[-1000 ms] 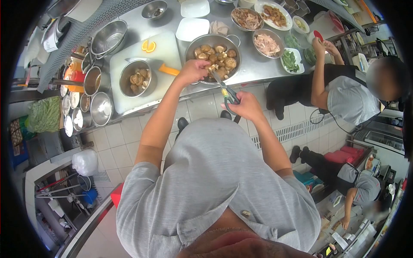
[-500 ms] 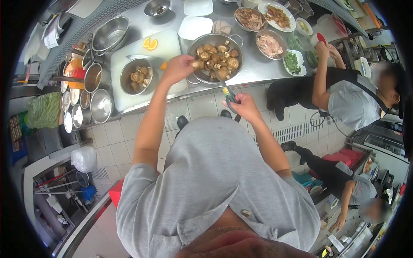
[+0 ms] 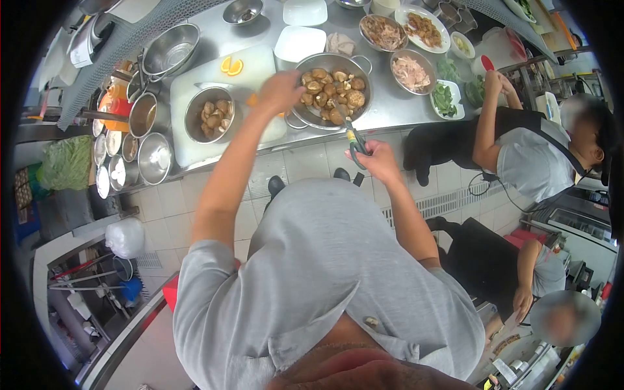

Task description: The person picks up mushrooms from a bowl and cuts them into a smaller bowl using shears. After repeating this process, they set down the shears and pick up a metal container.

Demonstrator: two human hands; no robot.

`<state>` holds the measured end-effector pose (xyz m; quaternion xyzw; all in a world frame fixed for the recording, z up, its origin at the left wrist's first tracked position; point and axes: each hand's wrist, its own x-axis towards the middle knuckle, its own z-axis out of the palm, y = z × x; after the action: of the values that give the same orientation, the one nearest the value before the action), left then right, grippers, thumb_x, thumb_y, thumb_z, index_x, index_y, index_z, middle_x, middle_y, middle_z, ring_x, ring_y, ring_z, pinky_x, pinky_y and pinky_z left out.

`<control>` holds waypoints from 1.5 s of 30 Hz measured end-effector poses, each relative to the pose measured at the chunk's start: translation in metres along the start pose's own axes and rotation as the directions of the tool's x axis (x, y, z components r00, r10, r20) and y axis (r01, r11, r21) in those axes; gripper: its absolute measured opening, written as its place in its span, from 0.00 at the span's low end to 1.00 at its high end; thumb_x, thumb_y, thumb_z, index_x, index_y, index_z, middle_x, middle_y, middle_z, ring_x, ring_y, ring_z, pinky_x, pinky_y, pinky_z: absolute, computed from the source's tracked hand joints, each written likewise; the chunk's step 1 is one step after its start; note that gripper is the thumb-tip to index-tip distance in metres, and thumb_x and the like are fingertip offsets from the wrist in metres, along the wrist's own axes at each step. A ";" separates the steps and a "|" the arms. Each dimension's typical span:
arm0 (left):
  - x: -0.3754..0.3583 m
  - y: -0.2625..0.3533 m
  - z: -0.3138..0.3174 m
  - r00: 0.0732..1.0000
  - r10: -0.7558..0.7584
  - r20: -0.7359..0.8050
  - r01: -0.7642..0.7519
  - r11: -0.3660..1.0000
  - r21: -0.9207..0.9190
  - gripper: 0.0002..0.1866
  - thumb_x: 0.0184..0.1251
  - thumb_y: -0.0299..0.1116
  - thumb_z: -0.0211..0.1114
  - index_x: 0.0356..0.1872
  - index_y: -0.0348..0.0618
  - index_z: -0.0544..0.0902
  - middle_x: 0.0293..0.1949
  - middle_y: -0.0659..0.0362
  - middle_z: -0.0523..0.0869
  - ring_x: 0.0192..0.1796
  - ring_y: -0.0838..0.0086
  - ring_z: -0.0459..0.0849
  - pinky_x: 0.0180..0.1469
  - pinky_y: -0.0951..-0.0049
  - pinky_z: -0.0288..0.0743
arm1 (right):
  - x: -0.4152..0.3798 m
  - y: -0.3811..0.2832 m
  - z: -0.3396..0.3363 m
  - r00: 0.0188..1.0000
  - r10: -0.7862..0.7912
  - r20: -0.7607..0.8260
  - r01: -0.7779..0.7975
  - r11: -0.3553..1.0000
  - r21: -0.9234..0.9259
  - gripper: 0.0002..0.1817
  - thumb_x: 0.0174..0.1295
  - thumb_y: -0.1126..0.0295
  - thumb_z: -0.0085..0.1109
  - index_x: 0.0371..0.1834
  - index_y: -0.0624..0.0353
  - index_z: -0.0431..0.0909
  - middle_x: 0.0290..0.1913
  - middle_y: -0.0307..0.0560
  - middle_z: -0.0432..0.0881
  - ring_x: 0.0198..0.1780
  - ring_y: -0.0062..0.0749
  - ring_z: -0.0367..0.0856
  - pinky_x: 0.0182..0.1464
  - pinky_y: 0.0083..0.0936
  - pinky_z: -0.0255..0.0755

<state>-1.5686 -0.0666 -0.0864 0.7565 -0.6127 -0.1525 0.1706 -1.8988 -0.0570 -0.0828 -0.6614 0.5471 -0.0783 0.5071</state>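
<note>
My right hand [image 3: 379,160] grips kitchen scissors [image 3: 354,140] with dark green handles. Their blades point into a metal pan with two loop handles [image 3: 368,97], where many brown mushrooms [image 3: 330,88] lie. Over the pan's left rim is my left hand [image 3: 281,93], palm down and slightly blurred; its fingertips are mostly hidden, so I cannot see whether anything is in them. To its left, a steel bowl [image 3: 190,117] with more mushrooms [image 3: 216,117] stands on a white cutting board [image 3: 260,65]. A knife blade [image 3: 207,85] lies behind that bowl.
Two orange pieces [image 3: 231,65] lie on the board. Bowls of shredded meat [image 3: 411,73] and leafy greens [image 3: 444,99] stand to the right. Steel pots [image 3: 142,116] crowd the left end. One co-worker [image 3: 526,149] stands at the right, another [image 3: 500,260] behind.
My left hand has moved up and slightly right, and the mushroom once visible at its fingers no longer shows. The scissors stay in my right hand. The co-worker behind has shifted and turned.
</note>
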 end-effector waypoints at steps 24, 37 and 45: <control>-0.016 0.016 0.039 0.966 -0.085 0.246 0.256 0.471 -0.844 0.24 0.65 0.24 0.72 0.62 0.36 0.76 0.43 0.57 0.87 0.38 0.76 0.86 0.37 0.76 0.83 | -0.020 -0.021 0.000 0.986 -0.169 -0.014 0.163 0.965 -0.204 0.32 0.46 0.45 0.83 0.20 0.63 0.76 0.20 0.46 0.77 0.23 0.33 0.73 0.30 0.34 0.70; -0.028 0.017 0.045 0.947 0.014 0.322 0.272 0.502 -0.821 0.27 0.57 0.20 0.70 0.62 0.30 0.80 0.38 0.55 0.90 0.33 0.77 0.87 0.35 0.76 0.82 | -0.017 -0.028 0.007 0.994 -0.081 0.076 0.095 0.976 -0.196 0.28 0.51 0.51 0.82 0.19 0.62 0.75 0.17 0.40 0.73 0.21 0.23 0.67 0.26 0.30 0.63; -0.026 0.008 0.029 0.950 -0.044 0.308 0.266 0.631 -0.729 0.24 0.58 0.22 0.70 0.58 0.29 0.81 0.41 0.54 0.91 0.35 0.74 0.90 0.36 0.75 0.85 | -0.003 0.008 0.028 0.994 -0.043 0.097 0.011 0.953 0.303 0.27 0.55 0.53 0.81 0.19 0.62 0.75 0.19 0.36 0.74 0.20 0.23 0.67 0.23 0.31 0.62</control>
<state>-1.5937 -0.0450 -0.1080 0.6372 -0.4403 -0.5083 0.3765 -1.8864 -0.0370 -0.1004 -0.5865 0.4928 -0.1338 0.6286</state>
